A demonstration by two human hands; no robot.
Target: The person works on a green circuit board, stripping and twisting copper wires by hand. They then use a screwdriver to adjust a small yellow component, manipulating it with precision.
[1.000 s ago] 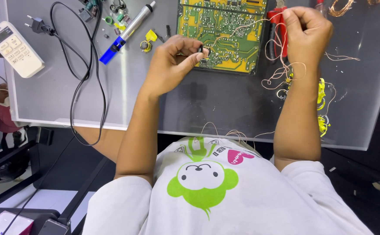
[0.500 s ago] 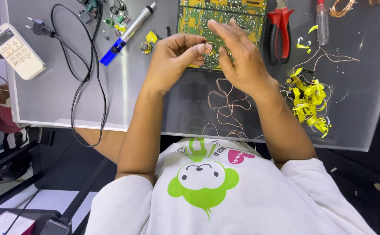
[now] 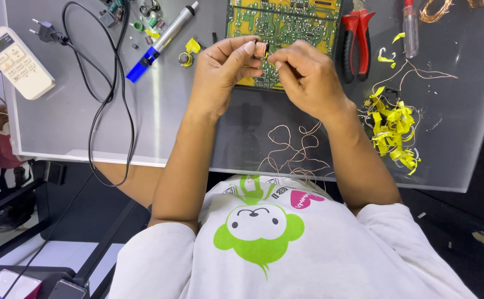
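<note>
My left hand (image 3: 222, 69) pinches a small copper-wound coil (image 3: 260, 49) between thumb and fingers, above the green and yellow circuit board (image 3: 284, 22). My right hand (image 3: 306, 76) is closed right next to the coil, its fingertips gripping the thin copper wire (image 3: 292, 152) that trails down in loose loops onto the grey table (image 3: 159, 105). Both hands meet over the board's near edge.
Red-handled pliers (image 3: 356, 34) lie right of the board, with a heap of yellow tape scraps (image 3: 392, 124) below them. A blue-handled soldering iron (image 3: 159, 41) with its black cord (image 3: 106, 94) and a white remote control (image 3: 16, 62) lie to the left.
My right hand left the pliers at the far right, swept back to the left, and now pinches the wire beside the coil. The left hand stayed put, holding the coil.
</note>
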